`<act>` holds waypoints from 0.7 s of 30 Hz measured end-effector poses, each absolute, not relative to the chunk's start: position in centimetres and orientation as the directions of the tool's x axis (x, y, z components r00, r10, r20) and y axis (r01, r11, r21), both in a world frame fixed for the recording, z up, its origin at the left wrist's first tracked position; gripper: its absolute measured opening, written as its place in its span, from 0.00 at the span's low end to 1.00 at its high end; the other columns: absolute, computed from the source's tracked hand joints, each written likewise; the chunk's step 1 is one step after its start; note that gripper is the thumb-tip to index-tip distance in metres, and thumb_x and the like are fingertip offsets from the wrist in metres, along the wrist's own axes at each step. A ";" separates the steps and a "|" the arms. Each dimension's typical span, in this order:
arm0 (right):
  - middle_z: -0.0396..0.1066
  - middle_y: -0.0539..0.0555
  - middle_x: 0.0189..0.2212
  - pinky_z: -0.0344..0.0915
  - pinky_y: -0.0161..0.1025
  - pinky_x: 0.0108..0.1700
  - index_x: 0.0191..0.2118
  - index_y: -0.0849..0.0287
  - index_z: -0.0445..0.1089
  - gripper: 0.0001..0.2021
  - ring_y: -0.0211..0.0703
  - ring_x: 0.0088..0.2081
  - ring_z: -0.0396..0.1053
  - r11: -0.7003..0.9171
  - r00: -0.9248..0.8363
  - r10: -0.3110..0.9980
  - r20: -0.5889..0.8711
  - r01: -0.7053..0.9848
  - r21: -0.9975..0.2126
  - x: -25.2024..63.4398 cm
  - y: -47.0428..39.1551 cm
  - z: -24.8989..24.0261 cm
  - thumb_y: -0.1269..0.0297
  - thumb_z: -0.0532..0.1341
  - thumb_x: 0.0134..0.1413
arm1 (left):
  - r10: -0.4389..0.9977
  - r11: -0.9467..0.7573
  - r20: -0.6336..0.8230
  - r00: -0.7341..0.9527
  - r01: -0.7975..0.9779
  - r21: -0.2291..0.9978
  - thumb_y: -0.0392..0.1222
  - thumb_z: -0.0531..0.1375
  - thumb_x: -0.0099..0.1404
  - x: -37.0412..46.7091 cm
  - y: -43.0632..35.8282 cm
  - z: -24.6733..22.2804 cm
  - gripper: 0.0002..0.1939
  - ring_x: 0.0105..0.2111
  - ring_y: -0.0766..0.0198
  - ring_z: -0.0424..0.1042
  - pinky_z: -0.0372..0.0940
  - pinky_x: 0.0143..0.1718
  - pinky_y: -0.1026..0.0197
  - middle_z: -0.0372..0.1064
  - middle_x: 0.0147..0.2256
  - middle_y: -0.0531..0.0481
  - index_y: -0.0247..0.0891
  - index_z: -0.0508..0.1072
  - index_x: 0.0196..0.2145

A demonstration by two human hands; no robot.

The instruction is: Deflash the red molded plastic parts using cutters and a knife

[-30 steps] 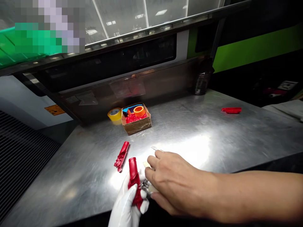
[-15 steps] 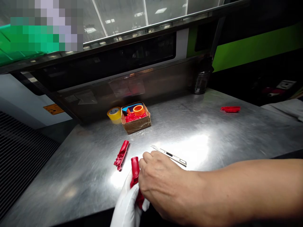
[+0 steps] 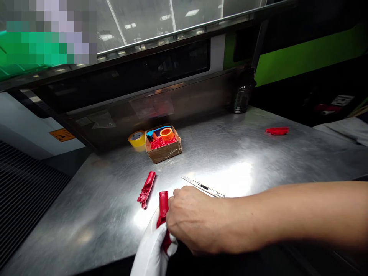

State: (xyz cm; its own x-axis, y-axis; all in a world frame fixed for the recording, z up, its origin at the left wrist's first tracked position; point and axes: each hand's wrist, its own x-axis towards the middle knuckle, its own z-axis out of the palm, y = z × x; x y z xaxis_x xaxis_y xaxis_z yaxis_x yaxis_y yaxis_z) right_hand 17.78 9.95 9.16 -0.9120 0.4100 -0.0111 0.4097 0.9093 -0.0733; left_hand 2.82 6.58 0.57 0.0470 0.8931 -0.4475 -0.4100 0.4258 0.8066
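My left hand (image 3: 152, 245), in a white glove, is closed around a red plastic part (image 3: 163, 202) with a tube-shaped end pointing away from me. Bare and curled, my right hand (image 3: 191, 218) presses against the right side of that part; its fingertips are hidden, so whatever they may pinch does not show. A second red part (image 3: 146, 189) of similar shape lies on the metal table just beyond the left hand. Past my right knuckles rests a slim silver utility knife (image 3: 202, 186), partly covered by the wrist.
On the metal table (image 3: 109, 214), a small cardboard box (image 3: 164, 153) holds red scraps and an orange ring. Yellow tape (image 3: 137, 138) sits beside it. A dark bottle (image 3: 242, 94) stands at the back, another red piece (image 3: 277, 131) lies right. A glass-panelled machine (image 3: 149, 23) rises behind.
My right forearm has swung up a little and now covers the knife's near end. Both hands stay on the red part. The whole view has shifted slightly.
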 end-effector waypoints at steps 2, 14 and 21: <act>0.66 0.50 0.18 0.47 0.40 0.21 0.18 0.58 0.62 0.10 0.39 0.19 0.59 0.915 -0.918 0.397 0.019 0.395 -0.080 17.9 9.9 8.9 0.74 0.62 0.42 | 0.896 0.421 -0.441 0.051 -0.413 0.808 0.39 0.65 0.53 2.8 6.7 0.8 0.12 0.19 0.69 0.59 0.54 0.18 0.66 0.64 0.21 0.55 0.39 0.72 0.37; 0.65 0.56 0.25 0.55 0.45 0.28 0.26 0.60 0.69 0.07 0.46 0.27 0.60 0.877 -0.868 0.481 -0.123 0.478 0.056 16.4 10.0 10.7 0.62 0.61 0.50 | 0.923 0.356 -0.381 0.057 -0.504 0.787 0.38 0.63 0.58 1.6 6.5 0.7 0.22 0.25 0.66 0.64 0.60 0.24 0.65 0.72 0.32 0.51 0.48 0.70 0.51; 0.63 0.52 0.21 0.54 0.42 0.25 0.25 0.59 0.68 0.06 0.43 0.24 0.58 0.866 -0.855 0.487 -0.177 0.499 -0.026 16.6 9.9 11.4 0.66 0.60 0.51 | 0.908 0.382 -0.415 0.059 -0.524 0.761 0.35 0.62 0.59 1.5 6.0 1.3 0.23 0.26 0.64 0.65 0.61 0.25 0.65 0.71 0.28 0.53 0.53 0.69 0.51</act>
